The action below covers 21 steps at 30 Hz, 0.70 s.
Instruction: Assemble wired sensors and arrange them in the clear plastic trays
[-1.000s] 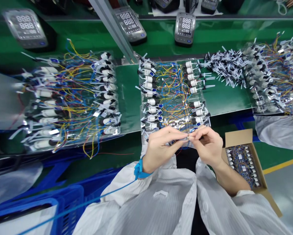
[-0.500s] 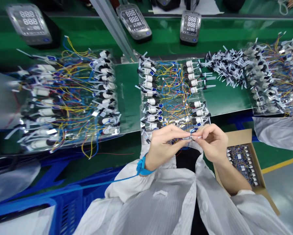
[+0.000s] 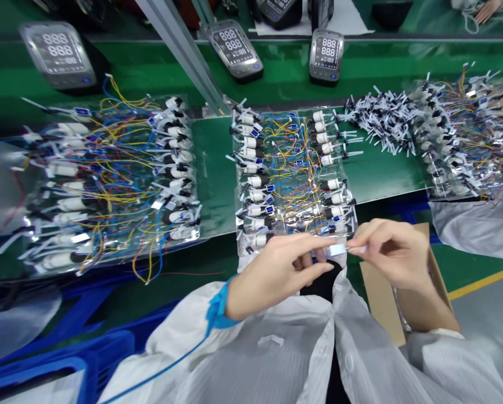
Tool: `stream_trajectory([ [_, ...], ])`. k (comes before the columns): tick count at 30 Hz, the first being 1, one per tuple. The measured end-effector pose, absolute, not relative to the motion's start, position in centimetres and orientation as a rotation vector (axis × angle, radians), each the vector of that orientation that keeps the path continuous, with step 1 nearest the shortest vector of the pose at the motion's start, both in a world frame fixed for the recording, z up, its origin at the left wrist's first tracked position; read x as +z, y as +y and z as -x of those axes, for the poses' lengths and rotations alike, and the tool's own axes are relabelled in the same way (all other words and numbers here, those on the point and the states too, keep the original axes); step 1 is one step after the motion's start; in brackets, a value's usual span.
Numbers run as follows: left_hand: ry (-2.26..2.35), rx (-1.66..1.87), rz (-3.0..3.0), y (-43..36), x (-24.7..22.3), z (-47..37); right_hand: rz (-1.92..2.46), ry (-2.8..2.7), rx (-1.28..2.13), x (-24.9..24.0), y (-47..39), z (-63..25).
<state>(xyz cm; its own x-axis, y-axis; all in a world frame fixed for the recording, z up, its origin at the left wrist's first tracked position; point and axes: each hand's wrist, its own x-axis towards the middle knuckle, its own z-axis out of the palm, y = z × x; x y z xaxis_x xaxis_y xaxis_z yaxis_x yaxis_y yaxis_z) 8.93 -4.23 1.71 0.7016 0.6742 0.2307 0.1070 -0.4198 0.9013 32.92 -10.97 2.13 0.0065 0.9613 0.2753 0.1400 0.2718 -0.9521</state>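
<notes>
Work on a small, pale-blue, flat rectangular piece (image 3: 336, 249) looks midway: it is up between the two hands, not set down, by the near edge of the clear, shiny plastic tray (image 3: 301, 217). That tray already bears two columns of white cylinders with black ends (image 3: 256, 196), with thin red, blue and yellow wires (image 3: 285, 151) tangled between them, while a heap of slim black-and-white strips (image 3: 386, 120) lies loose to its right, not laid out in rows. The piece's long axis runs left to right, its right end a touch higher in view and pointing at the right hand (image 3: 396, 255), whose thumb and forefinger pinch a slender whitish sliver (image 3: 358, 249). The left hand (image 3: 280, 266) has thumb and forefinger parted, the forefinger's tip beside the piece's left end; I cannot tell whether its curled fingers behind grip anything
</notes>
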Motion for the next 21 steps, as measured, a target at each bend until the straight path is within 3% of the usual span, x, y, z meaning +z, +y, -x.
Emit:
stream_trajectory([
  [4,0.589,0.507,-2.073,-1.2,5.8,-7.4,1.064,-1.285,0.693,5.1,-8.2,-35.8],
  [8,0.621,0.707,-1.952,3.8,7.3,-8.3,0.97,-1.239,0.711,4.7,-2.4,-37.8],
  [14,0.537,0.837,-1.404,8.2,5.3,-10.9,1.011,-1.03,0.828,0.0,4.9,-39.1],
  [21,0.74,0.825,-1.507,10.3,2.7,-10.6,1.033,-1.104,0.949,-7.3,7.2,-39.6],
])
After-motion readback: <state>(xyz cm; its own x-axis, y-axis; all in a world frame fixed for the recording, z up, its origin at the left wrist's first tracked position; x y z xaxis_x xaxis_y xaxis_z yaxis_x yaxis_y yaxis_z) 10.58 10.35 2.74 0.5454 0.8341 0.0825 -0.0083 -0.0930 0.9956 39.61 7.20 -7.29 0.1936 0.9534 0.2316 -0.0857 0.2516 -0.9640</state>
